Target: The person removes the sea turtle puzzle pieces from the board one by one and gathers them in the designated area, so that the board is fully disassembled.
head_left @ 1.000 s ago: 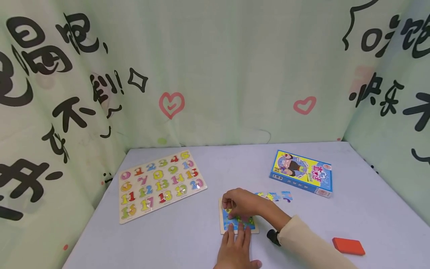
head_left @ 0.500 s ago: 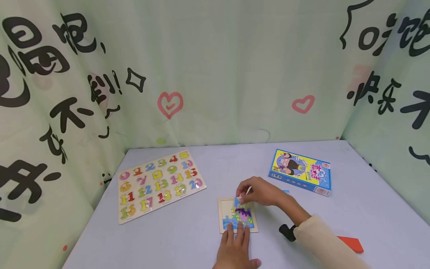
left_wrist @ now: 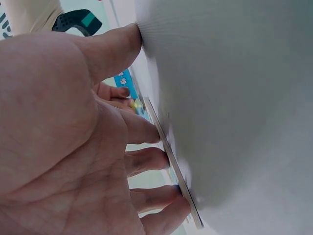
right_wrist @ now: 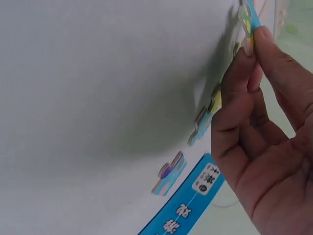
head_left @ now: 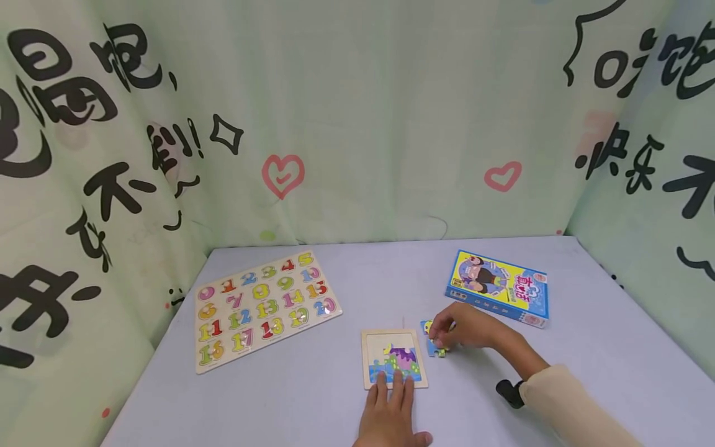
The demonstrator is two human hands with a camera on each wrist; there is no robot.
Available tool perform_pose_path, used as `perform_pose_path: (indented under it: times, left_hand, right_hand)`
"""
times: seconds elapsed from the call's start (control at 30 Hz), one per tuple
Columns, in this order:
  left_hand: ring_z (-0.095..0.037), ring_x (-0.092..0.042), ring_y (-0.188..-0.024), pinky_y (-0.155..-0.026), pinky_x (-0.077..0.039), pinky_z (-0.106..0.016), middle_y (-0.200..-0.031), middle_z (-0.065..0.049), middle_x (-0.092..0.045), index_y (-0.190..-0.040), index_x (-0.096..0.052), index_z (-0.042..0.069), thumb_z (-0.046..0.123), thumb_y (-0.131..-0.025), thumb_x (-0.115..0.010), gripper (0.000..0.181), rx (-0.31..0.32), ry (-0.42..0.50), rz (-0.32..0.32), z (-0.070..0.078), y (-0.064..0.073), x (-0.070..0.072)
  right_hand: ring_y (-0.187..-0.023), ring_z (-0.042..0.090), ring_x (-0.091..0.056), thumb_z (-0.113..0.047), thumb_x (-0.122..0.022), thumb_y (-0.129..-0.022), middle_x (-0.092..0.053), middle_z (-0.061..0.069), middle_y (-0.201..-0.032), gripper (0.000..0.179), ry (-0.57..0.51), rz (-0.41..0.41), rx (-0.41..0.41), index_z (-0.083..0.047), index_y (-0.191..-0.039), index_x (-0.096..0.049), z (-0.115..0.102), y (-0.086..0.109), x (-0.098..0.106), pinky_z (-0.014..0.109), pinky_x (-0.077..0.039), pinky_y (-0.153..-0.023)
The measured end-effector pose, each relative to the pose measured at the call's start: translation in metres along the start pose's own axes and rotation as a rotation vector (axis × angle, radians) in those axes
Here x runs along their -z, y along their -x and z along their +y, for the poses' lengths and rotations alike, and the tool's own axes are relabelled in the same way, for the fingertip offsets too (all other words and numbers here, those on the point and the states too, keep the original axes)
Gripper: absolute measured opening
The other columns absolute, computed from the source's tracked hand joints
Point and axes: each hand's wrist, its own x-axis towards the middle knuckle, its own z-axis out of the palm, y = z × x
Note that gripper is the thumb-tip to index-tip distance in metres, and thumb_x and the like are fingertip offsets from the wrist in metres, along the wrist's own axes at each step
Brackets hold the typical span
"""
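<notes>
My left hand lies with straight fingers on the near edge of a small wooden puzzle board. Joined pieces in blue, purple and pink fill its lower right part, and bare wood shows above. In the left wrist view the fingertips of the left hand press the thin board. Right of the board, my right hand pinches a puzzle piece coloured blue, yellow and green between thumb and finger. Other loose pieces lie on the table near that hand, partly hidden behind it in the head view.
A large number puzzle board lies at the table's back left. The blue and yellow box stands flat at the back right, just beyond the right hand. Curtains with writing and hearts enclose the white table.
My right hand has moved right, from over the puzzle board to beside it, with a piece in its fingers. The sleeve now hides the orange block. My left hand has stayed on the board.
</notes>
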Motion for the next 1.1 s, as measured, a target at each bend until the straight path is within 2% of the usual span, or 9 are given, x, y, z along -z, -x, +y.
perform_pose_path:
  times: [0.27, 0.33, 0.53, 0.67, 0.83, 0.97, 1.1]
  left_hand:
    - [-0.026, -0.038, -0.146, -0.117, -0.034, -0.035, -0.160, 0.006, -0.039, -0.157, -0.042, 0.025, 0.080, -0.088, -0.053, 0.089, -0.012, 0.017, 0.031, -0.001, 0.003, 0.002]
    - [-0.026, -0.038, -0.145, -0.116, -0.034, -0.034, -0.160, 0.006, -0.040, -0.157, -0.043, 0.025, 0.080, -0.088, -0.053, 0.088, -0.016, 0.017, 0.038, -0.001, 0.004, 0.003]
    - [-0.028, -0.039, -0.145, -0.116, -0.035, -0.035, -0.160, 0.004, -0.040, -0.157, -0.043, 0.023, 0.079, -0.088, -0.054, 0.089, -0.025, 0.033, 0.042, -0.002, 0.004, 0.004]
    - [-0.028, -0.039, -0.145, -0.116, -0.036, -0.036, -0.160, 0.004, -0.040, -0.156, -0.043, 0.023, 0.079, -0.088, -0.054, 0.089, -0.027, 0.033, 0.046, -0.002, 0.004, 0.005]
    - [-0.027, -0.040, -0.145, -0.115, -0.037, -0.034, -0.159, 0.005, -0.041, -0.156, -0.044, 0.024, 0.079, -0.088, -0.054, 0.088, -0.029, 0.008, 0.061, -0.002, 0.004, 0.005]
    - [-0.027, -0.040, -0.145, -0.115, -0.037, -0.034, -0.159, 0.005, -0.041, -0.156, -0.044, 0.024, 0.079, -0.088, -0.054, 0.088, -0.027, 0.003, 0.054, -0.002, 0.004, 0.005]
    - [-0.027, -0.040, -0.145, -0.115, -0.037, -0.034, -0.159, 0.005, -0.041, -0.156, -0.044, 0.024, 0.080, -0.087, -0.054, 0.089, -0.021, -0.001, 0.056, -0.001, 0.004, 0.004]
  right_hand:
    - [-0.075, 0.014, -0.054, -0.001, -0.081, -0.086, -0.060, -0.005, -0.077, 0.014, 0.128, 0.025, 0.025, -0.013, -0.084, -0.075, -0.008, -0.006, -0.012, 0.025, -0.052, -0.067]
    - [-0.075, 0.014, -0.054, 0.000, -0.081, -0.086, -0.060, -0.006, -0.077, 0.015, 0.149, 0.030, 0.064, -0.014, -0.084, -0.074, -0.012, -0.006, -0.015, 0.024, -0.053, -0.067]
    - [-0.081, 0.010, -0.056, -0.005, -0.075, -0.093, -0.067, -0.009, -0.089, 0.009, 0.175, 0.006, 0.246, -0.011, -0.099, -0.078, -0.031, -0.017, -0.028, 0.024, -0.053, -0.073]
    - [-0.082, 0.006, -0.057, -0.008, -0.075, -0.094, -0.069, -0.005, -0.097, 0.018, 0.155, -0.046, 0.298, -0.006, -0.112, -0.078, -0.042, -0.024, -0.038, 0.023, -0.053, -0.074]
    - [-0.081, 0.009, -0.056, -0.010, -0.078, -0.092, -0.068, -0.004, -0.097, 0.025, 0.167, -0.045, 0.249, -0.004, -0.115, -0.077, -0.049, -0.025, -0.048, 0.023, -0.053, -0.073]
    - [-0.084, 0.012, -0.056, -0.010, -0.079, -0.091, -0.067, -0.005, -0.095, 0.021, 0.178, -0.031, 0.207, -0.007, -0.111, -0.078, -0.050, -0.025, -0.052, 0.026, -0.054, -0.078]
    - [-0.085, 0.015, -0.055, -0.009, -0.080, -0.090, -0.063, -0.004, -0.094, 0.018, 0.180, -0.016, 0.197, -0.011, -0.107, -0.075, -0.052, -0.026, -0.052, 0.026, -0.052, -0.076]
